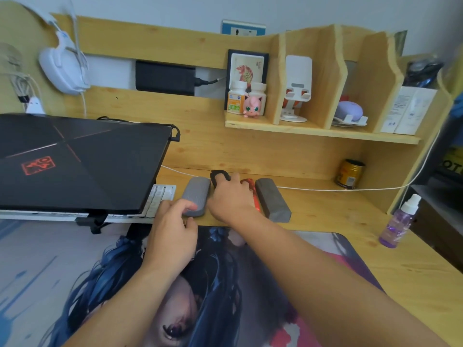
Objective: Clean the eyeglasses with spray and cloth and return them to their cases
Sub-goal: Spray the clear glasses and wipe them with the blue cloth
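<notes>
The right hand (231, 194) pinches dark eyeglasses (219, 175) just beyond the cases, likely lifting them for cleaning. The left hand (175, 221) grips the near end of the rounded grey case (196, 197), apparently steadying it. A second grey case (273, 200) lies right. The spray bottle (399, 221) waits far right on the counter (325, 211), its label unreadable.

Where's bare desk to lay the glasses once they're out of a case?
Bare wood lies between the right grey case and the spray bottle, in front of the can. The mat is open there too. Around the left grey case, keyboard and both hands it's crowded.
</notes>
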Demonstrator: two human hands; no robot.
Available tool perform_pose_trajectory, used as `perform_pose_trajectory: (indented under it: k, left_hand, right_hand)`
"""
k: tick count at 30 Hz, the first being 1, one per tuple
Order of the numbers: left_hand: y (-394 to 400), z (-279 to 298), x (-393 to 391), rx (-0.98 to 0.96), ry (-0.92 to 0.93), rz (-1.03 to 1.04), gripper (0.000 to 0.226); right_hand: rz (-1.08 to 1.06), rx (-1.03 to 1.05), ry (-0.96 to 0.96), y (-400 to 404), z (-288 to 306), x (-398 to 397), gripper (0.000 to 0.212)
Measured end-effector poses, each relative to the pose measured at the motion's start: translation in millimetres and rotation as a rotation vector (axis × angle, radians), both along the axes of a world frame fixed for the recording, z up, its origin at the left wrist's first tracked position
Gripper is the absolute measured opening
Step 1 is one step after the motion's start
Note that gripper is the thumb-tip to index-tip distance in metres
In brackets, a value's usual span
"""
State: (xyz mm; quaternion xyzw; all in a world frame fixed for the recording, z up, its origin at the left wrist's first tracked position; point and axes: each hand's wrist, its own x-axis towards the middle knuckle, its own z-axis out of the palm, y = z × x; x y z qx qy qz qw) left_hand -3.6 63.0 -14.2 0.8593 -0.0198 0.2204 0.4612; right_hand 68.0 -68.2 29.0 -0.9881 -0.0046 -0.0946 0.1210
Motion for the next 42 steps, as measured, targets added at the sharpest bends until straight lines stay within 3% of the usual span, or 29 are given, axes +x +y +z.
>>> perform_pose_trajectory:
  k: [2,4,12,19,23,28,31,33,35,38,40,42]
  left_hand:
    - [-0.6,-0.3,0.3,0.019,-0.003,-0.004,0.029]
    - [-1.4,-0.2,0.0,0.039,0.000,-0.008,0.029]
    - [0.3,1.0,-4.2,0.037,-0.021,-0.018,0.029]
    - [1.3,3.7,-7.6,0.053,0.007,-0.026,0.027]
    - [3.5,2.9,-11.0,0.063,-0.003,-0.050,0.029]
    - [2.9,3.2,-9.6,-0.048,-0.016,-0.048,0.030]
    - [-5.9,11.0,-16.5,-0.187,0.004,-0.082,0.019]
    - [-11.4,16.4,-23.4,-0.211,0.068,-0.178,0.013]
    - [-14.7,18.3,-33.0,-0.167,0.160,-0.389,0.022]
    - [-20.4,16.4,-49.2,0.204,0.247,-0.717,0.040]
    - [-26.0,13.5,-54.4,0.419,0.191,-0.751,0.057]
    - [-32.4,9.7,-55.2,0.462,0.080,-0.672,0.068]
  right_hand:
    - [-0.061,0.132,-0.035,-1.1,6.3,-1.6,0.054]
    - [-0.091,0.133,-0.027,-1.6,10.7,-2.0,0.054]
    - [-0.024,-0.434,-0.106,5.8,-22.5,5.9,0.068]
    - [-0.011,-0.442,-0.154,-0.4,-0.1,1.9,0.058]
    - [0.081,-0.361,-0.357,-25.6,24.4,-55.7,0.054]
    - [0.395,-0.362,-0.697,-106.5,-5.0,-134.9,0.050]
    - [0.645,-0.511,-0.550,-154.4,-26.1,-175.8,0.045]
    - [0.721,-0.458,-0.408,-169.6,-26.0,-187.4,0.043]
    - [0.757,-0.326,-0.321,-172.0,-19.1,-188.4,0.035]
    - [0.729,-0.088,-0.239,-163.0,-8.3,-175.8,0.029]
    - [0.653,0.053,-0.149,-158.8,-7.0,-158.8,0.038]
    - [0.624,0.134,-0.129,-159.1,-11.1,-145.8,0.047]
